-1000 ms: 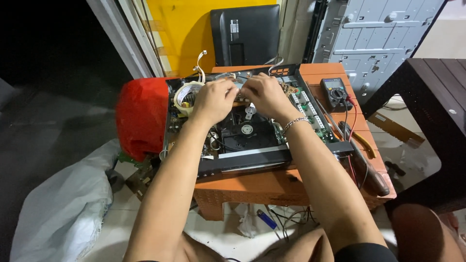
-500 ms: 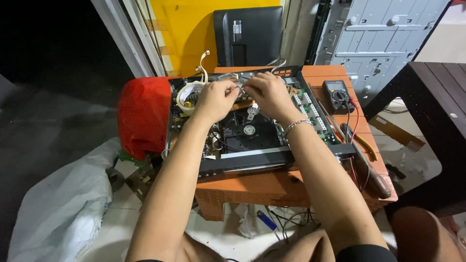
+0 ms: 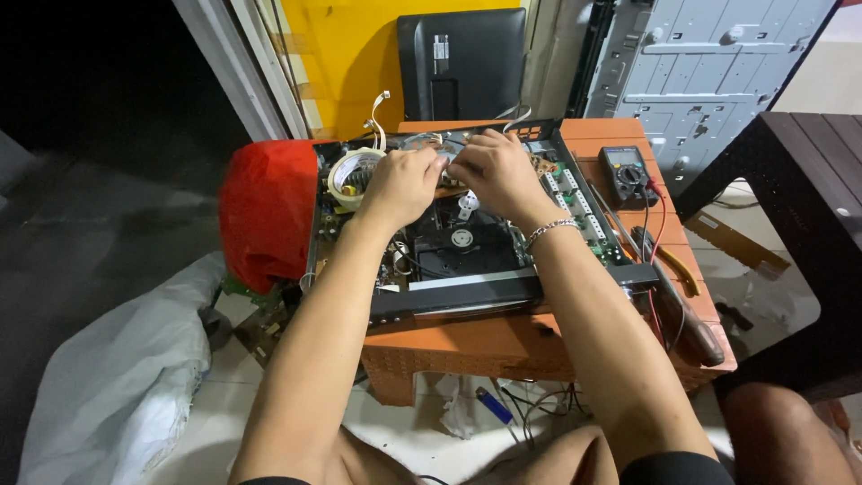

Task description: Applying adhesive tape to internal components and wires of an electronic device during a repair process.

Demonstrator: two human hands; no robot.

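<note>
The opened disc player (image 3: 467,238) lies flat on the orange desk (image 3: 467,346), long axis left to right, front panel toward me. My left hand (image 3: 401,184) and right hand (image 3: 496,175) curl over its rear boards, fingers bent down; what they pinch, I cannot tell. A tape roll (image 3: 350,172) rests just left.

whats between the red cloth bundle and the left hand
In the head view, a roll of tape sits on the opened player, between the red cloth bundle and the left hand.
</note>
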